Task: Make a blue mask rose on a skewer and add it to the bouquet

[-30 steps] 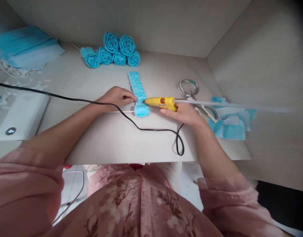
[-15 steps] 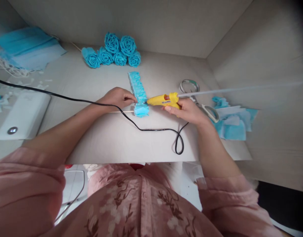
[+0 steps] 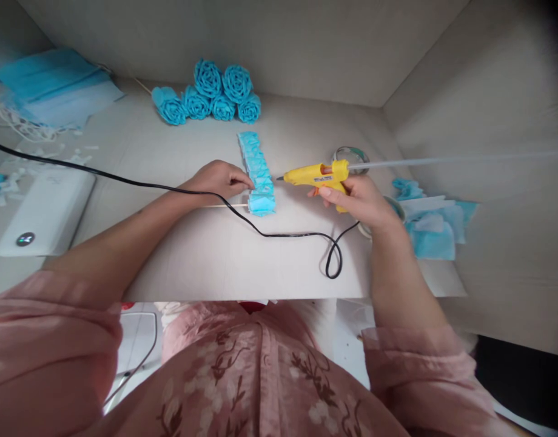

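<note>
A pleated light-blue fabric strip (image 3: 255,159) lies lengthwise on the table, its near end rolled around a thin wooden stick (image 3: 227,206). My left hand (image 3: 222,180) is closed at the strip's left edge, thumb and fingers pinching it just above the roll. In my right hand (image 3: 363,197) is a yellow hot glue gun (image 3: 316,175), gripped by its handle. Its dark nozzle points left, a short way to the right of the strip and apart from it. A long clear glue stick (image 3: 410,162) juts from the gun's back.
A black cord (image 3: 288,235) crosses over my left forearm and loops near the front. Blue fabric roses (image 3: 223,108) are stacked at the back. Face masks (image 3: 56,85) and a white power bank (image 3: 45,212) are left; a tape roll (image 3: 352,159), partly hidden scissors and fabric scraps (image 3: 436,227) are right.
My right hand has drawn the glue gun up and to the right, so its nozzle has come away from the strip. My left hand has stayed in place.
</note>
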{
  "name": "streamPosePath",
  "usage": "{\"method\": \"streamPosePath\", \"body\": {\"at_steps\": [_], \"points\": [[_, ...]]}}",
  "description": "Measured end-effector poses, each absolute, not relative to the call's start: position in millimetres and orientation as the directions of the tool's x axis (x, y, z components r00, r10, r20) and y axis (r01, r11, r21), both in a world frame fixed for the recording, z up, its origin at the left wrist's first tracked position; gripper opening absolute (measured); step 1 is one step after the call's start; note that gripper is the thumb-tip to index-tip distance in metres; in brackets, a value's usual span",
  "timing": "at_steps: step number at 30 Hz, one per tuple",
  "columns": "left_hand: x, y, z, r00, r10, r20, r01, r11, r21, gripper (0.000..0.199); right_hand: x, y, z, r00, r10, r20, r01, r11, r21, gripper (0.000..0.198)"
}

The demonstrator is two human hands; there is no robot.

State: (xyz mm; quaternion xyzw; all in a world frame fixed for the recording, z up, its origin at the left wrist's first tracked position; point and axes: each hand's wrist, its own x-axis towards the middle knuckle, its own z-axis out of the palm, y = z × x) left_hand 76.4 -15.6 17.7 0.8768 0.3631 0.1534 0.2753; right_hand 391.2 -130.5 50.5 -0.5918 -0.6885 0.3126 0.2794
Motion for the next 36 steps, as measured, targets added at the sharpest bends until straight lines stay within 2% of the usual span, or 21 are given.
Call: {"method": "streamPosePath", "body": {"at_steps": [20, 33, 36], "points": [[76.2, -17.5, 21.5, 0.686, 0.725, 0.058, 0.551, -0.570, 0.609, 0.029, 385.0, -127.7, 43.0, -0.242, 0.970, -0.007, 0.638, 0.154, -0.755, 0.060], [75.7, -16.6, 19.7, 0.690, 0.721, 0.066, 0.552, -0.583, 0.597, 0.030, 368.9, -127.8, 37.0, -0.218, 0.976, 0.029, 0.781, 0.192, -0.594, 0.058], [76.0, -17.3, 20.2, 0.691, 0.720, 0.062, 0.554, -0.583, 0.594, 0.030, 362.0, -129.5, 36.1, -0.205, 0.977, 0.066, 0.809, 0.207, -0.550, 0.050]]}}
